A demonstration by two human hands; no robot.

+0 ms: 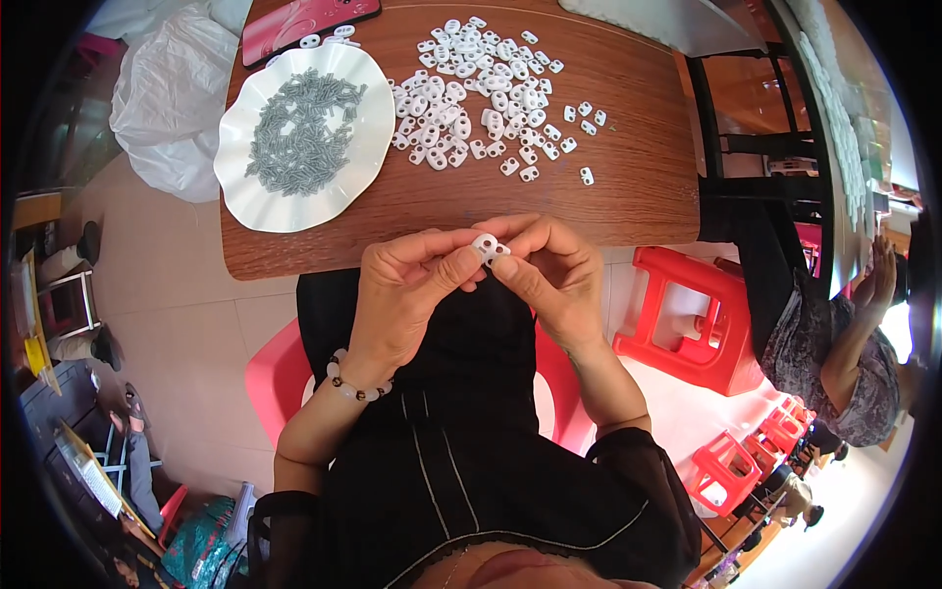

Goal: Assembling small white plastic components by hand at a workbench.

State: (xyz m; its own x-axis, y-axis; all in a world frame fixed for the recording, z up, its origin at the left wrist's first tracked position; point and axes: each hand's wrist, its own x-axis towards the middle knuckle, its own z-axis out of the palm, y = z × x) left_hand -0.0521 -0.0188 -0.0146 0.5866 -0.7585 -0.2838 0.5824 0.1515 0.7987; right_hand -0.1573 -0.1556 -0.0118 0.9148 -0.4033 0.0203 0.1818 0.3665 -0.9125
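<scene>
My left hand (404, 280) and my right hand (559, 280) meet just in front of the table's near edge, thumbs and fingertips pinched together. Between the left fingertips is a small white two-hole plastic cord-lock piece (486, 242). A second white piece (502, 249) sits against it in the right fingertips; how the two join is hidden by my thumbs. Beyond my hands, a loose heap of the same kind of white two-hole pieces (461, 93) covers the table's middle. A wavy-rimmed white plate (235, 187) to the left holds many tiny grey springs (304, 133).
The brown wooden table (628, 147) has a pink phone (304, 25) at its far left corner. A white plastic bag (172, 98) lies beyond its left side. Red stools (687, 314) stand at right, near another person's arm (863, 324).
</scene>
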